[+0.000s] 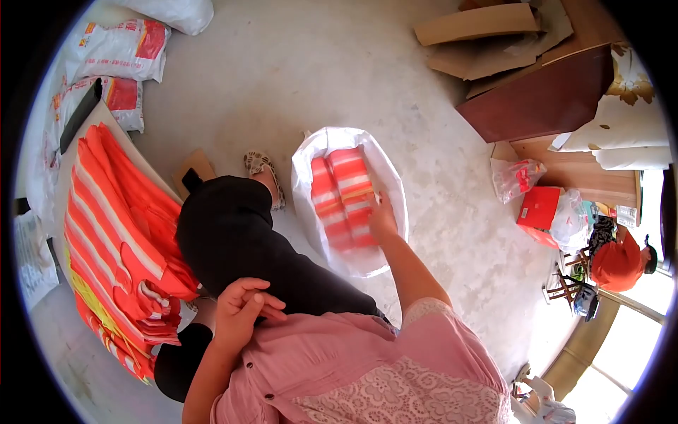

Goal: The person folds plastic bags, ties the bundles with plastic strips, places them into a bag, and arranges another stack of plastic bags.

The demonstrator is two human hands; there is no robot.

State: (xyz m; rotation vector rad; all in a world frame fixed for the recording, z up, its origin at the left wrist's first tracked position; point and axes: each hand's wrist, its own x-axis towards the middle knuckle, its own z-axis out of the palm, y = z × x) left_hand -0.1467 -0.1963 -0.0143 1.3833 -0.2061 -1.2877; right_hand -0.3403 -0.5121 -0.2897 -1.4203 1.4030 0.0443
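Right hand (pixel 382 214) in the white sack (pixel 387 166)
From here, it's at the edge of the striped bundles (pixel 351 180) inside; I can't tell whether it grips them. The left hand (pixel 247 309), half open with fingers loosely bent, hovers by the black trousers (pixel 282 265).

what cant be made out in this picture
Head view, all:
White sack's bottom: hidden under striped bundles
Right hand's exact grip: fingertips obscured by the hand itself
Small print on the upper red-and-white bag: too small
Seated person's hands: too small
Pale sheet: cut off by dark lens border
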